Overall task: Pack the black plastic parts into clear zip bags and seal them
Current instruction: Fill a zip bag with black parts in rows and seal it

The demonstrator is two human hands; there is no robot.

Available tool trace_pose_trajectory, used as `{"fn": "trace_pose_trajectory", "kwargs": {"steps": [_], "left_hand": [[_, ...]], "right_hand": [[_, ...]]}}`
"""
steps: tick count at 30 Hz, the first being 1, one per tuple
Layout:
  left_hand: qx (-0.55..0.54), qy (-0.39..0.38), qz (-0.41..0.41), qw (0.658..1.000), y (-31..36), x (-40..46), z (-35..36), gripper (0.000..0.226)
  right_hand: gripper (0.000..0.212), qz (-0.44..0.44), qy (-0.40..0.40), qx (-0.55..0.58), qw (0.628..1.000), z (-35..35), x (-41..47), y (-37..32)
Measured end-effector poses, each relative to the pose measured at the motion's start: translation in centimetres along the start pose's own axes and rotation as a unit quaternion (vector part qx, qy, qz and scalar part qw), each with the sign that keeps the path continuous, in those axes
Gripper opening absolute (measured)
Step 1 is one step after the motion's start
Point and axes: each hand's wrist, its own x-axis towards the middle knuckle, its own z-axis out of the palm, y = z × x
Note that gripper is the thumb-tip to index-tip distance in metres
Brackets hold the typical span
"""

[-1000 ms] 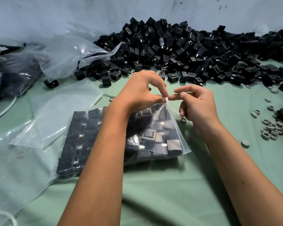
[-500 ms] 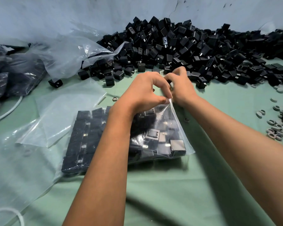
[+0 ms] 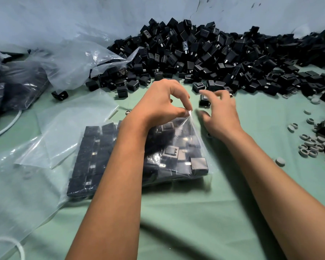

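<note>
A clear zip bag (image 3: 193, 147) filled with rows of black plastic parts lies on the green cloth in front of me. My left hand (image 3: 161, 106) pinches the bag's top right corner between thumb and fingertips and lifts it a little. My right hand (image 3: 221, 111) hovers just right of that corner, fingers spread and blurred, holding nothing. Behind the hands, a big heap of loose black parts (image 3: 204, 57) runs along the wall. One loose black part (image 3: 204, 101) lies just past my right hand's fingers.
Empty clear bags (image 3: 71, 124) lie flat at the left, and a larger crumpled plastic bag (image 3: 77, 61) sits at the back left beside dark filled bags (image 3: 13, 85). Grey rings (image 3: 310, 145) are scattered at the right. A white cable (image 3: 9, 122) curves at the left edge.
My right hand has let go of the bag's top edge and pulled away to the right, opening its fingers. My left hand keeps pinching the corner.
</note>
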Motion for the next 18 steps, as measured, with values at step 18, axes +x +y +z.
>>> {"fn": "trace_pose_trajectory", "kwargs": {"steps": [18], "left_hand": [[-0.005, 0.012, 0.003, 1.0, -0.3, -0.1, -0.1, 0.017]], "right_hand": [[0.032, -0.142, 0.005, 0.343, 0.929, -1.4, -5.3, 0.9]]}}
